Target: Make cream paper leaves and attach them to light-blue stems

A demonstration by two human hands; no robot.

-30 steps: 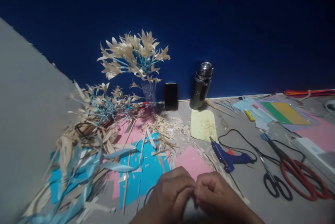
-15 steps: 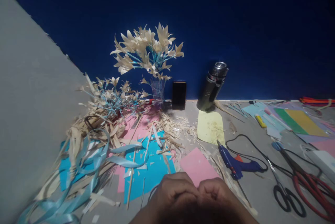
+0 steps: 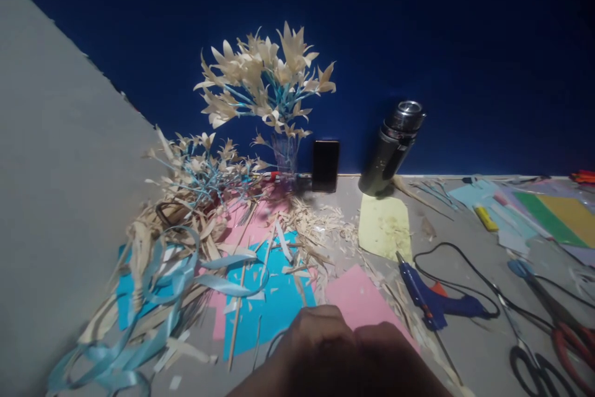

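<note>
At the bottom middle, my left hand [image 3: 313, 347] and my right hand [image 3: 388, 360] are pressed close together, both with curled, closed fingers. Shadow and the backs of the hands hide whatever lies between the fingers. Just beyond them are a blue sheet [image 3: 274, 288] on the left and a pink sheet [image 3: 357, 292] on the right. To the right of the right hand lies a blue glue gun [image 3: 430, 298] with its nozzle pointing at a yellow sheet [image 3: 383, 223]. Light blue ribbon [image 3: 171, 298] coils at the left over dried husk strips [image 3: 139, 261].
Husk flowers stand in a clear vase [image 3: 286, 158] against the wall, beside a phone [image 3: 325, 165] and a metal flask [image 3: 393, 149]. Smaller flowers [image 3: 209, 168] lie left. Black-handled scissors [image 3: 534, 360], red-handled scissors [image 3: 574, 341], a cord and coloured sheets [image 3: 553, 217] occupy the right.
The view has shifted slightly, so the table things on the right appear further right. Both hands stay together at the bottom, with the right hand now darker and less distinct.
</note>
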